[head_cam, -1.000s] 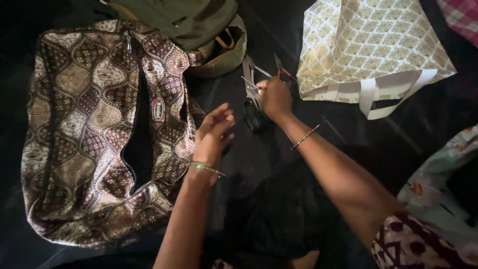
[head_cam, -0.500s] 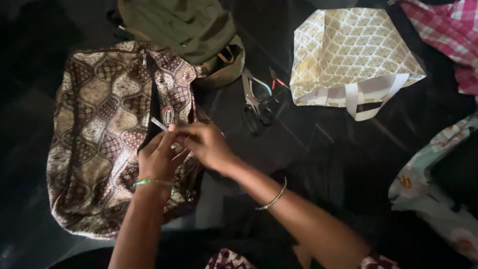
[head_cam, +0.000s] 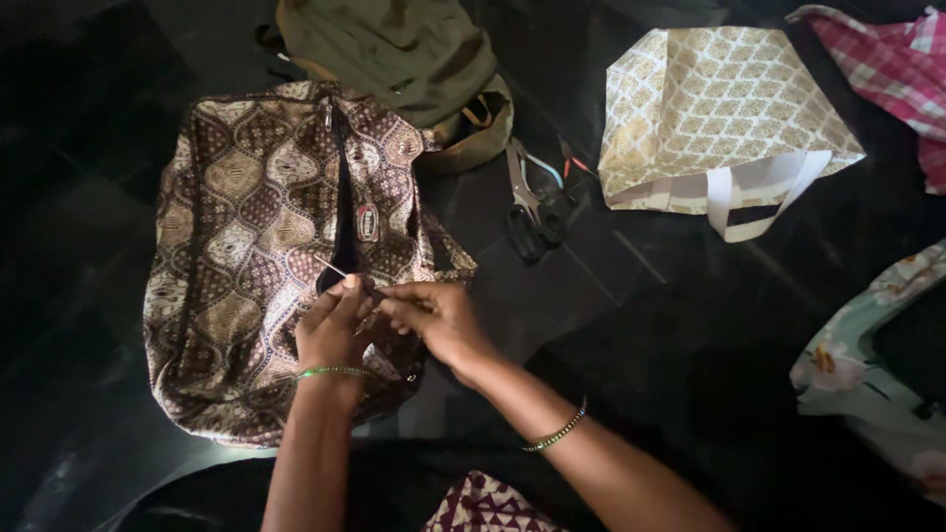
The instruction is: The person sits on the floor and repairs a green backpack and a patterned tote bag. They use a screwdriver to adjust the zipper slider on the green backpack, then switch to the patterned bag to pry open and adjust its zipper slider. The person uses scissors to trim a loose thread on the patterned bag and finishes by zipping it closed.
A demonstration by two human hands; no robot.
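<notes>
Head view: left hand (head_cam: 333, 325) and right hand (head_cam: 434, 320) pinch a thin needle (head_cam: 335, 267) over the patterned bag (head_cam: 246, 236).

The checked cloth (head_cam: 902, 69) and floral bag (head_cam: 867, 384) are running off the right edge. The thin tool (head_cam: 333, 266) between the hands is showing too small to identify.

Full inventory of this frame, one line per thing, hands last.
patterned bag: 1, brown and cream, left of centre on the dark floor, zip open
needle: 1, thin, pale, at the bag's zip above the fingers
green bag: 1, olive, top centre
scissors: 1, dark handles, centre
pliers: 1, red grips, beside the scissors
tote bag: 1, cream patterned, upper right
checked cloth: 1, pink, top right
floral cloth: 1, pale green, right edge
left hand: green bangle, on the patterned bag
right hand: beaded bangle, touching left hand
</notes>
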